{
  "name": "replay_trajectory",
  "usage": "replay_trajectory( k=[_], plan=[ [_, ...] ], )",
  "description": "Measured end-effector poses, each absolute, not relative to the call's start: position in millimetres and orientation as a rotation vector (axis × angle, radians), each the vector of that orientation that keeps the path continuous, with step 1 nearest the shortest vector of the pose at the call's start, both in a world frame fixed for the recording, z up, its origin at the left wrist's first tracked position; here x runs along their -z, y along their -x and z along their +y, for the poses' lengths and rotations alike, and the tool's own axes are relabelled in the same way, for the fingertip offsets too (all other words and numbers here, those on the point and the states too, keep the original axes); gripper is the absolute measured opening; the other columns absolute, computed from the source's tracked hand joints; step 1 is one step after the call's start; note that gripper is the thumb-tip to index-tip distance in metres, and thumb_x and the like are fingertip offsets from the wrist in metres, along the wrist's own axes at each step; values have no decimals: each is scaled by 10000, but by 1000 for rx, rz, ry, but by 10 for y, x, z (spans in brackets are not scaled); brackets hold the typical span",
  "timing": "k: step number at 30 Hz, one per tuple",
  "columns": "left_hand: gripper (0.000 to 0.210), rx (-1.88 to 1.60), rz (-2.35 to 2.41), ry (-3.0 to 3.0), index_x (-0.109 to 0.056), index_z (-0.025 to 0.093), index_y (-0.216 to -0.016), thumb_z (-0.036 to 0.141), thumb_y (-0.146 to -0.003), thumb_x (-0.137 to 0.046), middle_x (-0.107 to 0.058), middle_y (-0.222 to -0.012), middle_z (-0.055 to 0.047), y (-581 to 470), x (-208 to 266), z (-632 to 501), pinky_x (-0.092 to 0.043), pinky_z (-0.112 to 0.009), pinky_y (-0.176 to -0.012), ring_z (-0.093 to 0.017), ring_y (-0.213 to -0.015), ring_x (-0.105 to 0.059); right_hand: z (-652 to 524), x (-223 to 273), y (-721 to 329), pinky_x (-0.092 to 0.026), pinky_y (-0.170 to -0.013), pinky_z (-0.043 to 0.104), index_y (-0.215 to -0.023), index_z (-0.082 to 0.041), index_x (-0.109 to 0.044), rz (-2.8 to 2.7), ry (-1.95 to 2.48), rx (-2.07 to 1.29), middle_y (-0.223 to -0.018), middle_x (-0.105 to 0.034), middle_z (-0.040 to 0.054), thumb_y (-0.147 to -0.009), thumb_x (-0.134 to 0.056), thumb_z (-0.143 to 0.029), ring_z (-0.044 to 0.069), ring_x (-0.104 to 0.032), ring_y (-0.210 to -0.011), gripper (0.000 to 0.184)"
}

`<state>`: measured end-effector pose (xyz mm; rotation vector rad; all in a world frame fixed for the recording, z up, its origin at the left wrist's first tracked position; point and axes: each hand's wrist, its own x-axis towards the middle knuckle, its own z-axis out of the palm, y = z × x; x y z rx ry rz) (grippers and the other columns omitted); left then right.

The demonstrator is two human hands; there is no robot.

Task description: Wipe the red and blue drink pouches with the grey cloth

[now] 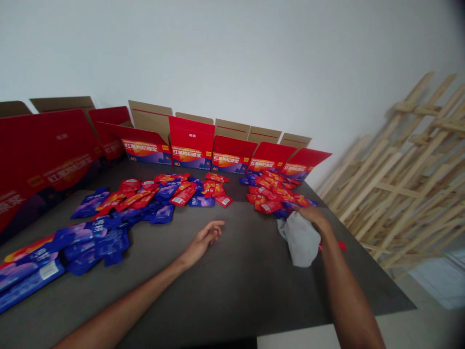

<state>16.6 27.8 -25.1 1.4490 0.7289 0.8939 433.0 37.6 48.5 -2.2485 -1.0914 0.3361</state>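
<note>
My right hand (311, 216) grips a light grey cloth (302, 242), which hangs bunched over the right part of the table. It is beside a heap of red and blue pouches (271, 191), and its fingertips are partly hidden by the cloth. Over the middle of the table is my left hand (205, 238), holding nothing, index finger stretched out and the other fingers loosely bent. Left of it lies a spread of red and blue pouches (145, 198), with more blue pouches (96, 242) nearer to me.
Red printed cartons (191, 145) with raised flaps line the back of the dark table (232, 271). A larger red carton (47, 160) stands at left. Wooden easel-like frames (407, 184) lean to the right, past the table's edge. Something red (342, 246) lies beside my right forearm.
</note>
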Motion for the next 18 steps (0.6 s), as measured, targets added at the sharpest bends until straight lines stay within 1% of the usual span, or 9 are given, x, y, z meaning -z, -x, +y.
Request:
replay_trajectory(
  k=[2,3,4,5,7,10,13,15,18],
  plan=[
    [312,-884,895,-1890,-626,204,-1165,307,-938,-439,-595,-1000,-69,-69,195,348,-426,-339,-869,-203,-931,-541,360,-517,-4179,-494,-737,348,-592,-153,-647,-1170,2300,-274,-793,-716,199,-766,-681,-409,313,-692,-865,311],
    [320,-879,1010,-2102,-631,198,-1160,276,-933,-418,-600,-1072,-86,-13,164,381,-401,-385,-948,-232,-1017,-528,340,-530,-4074,-488,-738,338,-597,-158,-652,-1225,2302,-238,-778,-716,188,-798,-646,-422,307,-692,-858,332],
    [348,-834,1173,-2280,-624,184,-1186,247,-918,-411,-598,-1112,-108,46,137,412,-380,-429,-984,-264,-1069,-511,314,-540,-3952,-483,-734,325,-609,-163,-662,-1288,2284,-207,-764,-718,174,-832,-605,-436,295,-693,-845,357],
    [382,-773,1385,-2403,-610,164,-1223,241,-903,-414,-587,-1152,-136,104,117,441,-374,-462,-987,-300,-1107,-493,285,-547,-3816,-478,-731,310,-637,-169,-677,-1357,2249,-178,-762,-722,156,-864,-563,-446,279,-692,-835,375],
    [473,-618,1788,-2498,-552,92,-1308,264,-883,-434,-545,-1240,-205,211,104,496,-369,-491,-988,-361,-1178,-460,227,-549,-3520,-470,-733,291,-707,-180,-706,-1493,2157,-135,-806,-737,128,-899,-519,-451,256,-691,-835,381],
    [602,-394,2186,-2447,-463,4,-1380,343,-884,-442,-466,-1354,-288,321,134,556,-309,-536,-1037,-424,-1275,-398,168,-510,-3095,-463,-762,272,-829,-211,-737,-1662,1993,-98,-901,-753,85,-932,-494,-415,230,-691,-884,334],
    [635,-238,2313,-2357,-459,3,-1384,413,-903,-402,-435,-1404,-302,356,153,572,-257,-582,-1060,-441,-1314,-366,145,-401,-2788,-459,-741,263,-843,-226,-735,-1743,1882,-79,-870,-757,60,-951,-480,-389,210,-696,-843,322],
    [610,-166,2298,-2343,-485,18,-1364,413,-912,-378,-455,-1391,-295,348,139,559,-268,-583,-1051,-436,-1314,-375,138,-298,-2659,-452,-712,259,-830,-220,-730,-1766,1822,-76,-824,-753,58,-954,-483,-375,201,-696,-798,316],
    [555,-123,2243,-2384,-534,43,-1317,386,-920,-353,-510,-1319,-280,326,103,528,-304,-581,-1022,-423,-1273,-423,118,-139,-2539,-441,-694,255,-826,-209,-722,-1815,1738,-101,-790,-748,56,-960,-482,-354,191,-696,-763,311]
  ],
)
